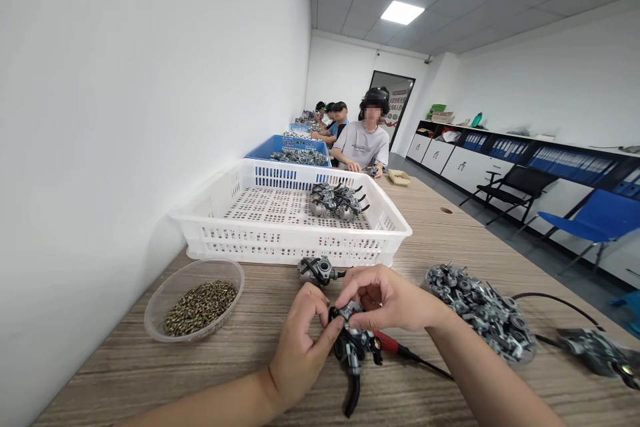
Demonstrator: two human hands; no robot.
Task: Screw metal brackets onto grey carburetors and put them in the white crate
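Over the wooden table, my left hand is closed around the upper side of a carburetor with a black hose pointing down toward me. My right hand pinches a small grey metal part against the top of that carburetor; my fingers partly hide where the two meet. Just beyond my hands lies another carburetor, close to the white crate. A red-handled tool with a black cord rests under my right hand, its tip hidden.
Ahead, a white perforated crate holds several carburetors. A clear bowl of small brass-coloured screws stands left. To the right are a heap of grey metal parts and a blurred device. A co-worker sits beyond the crate.
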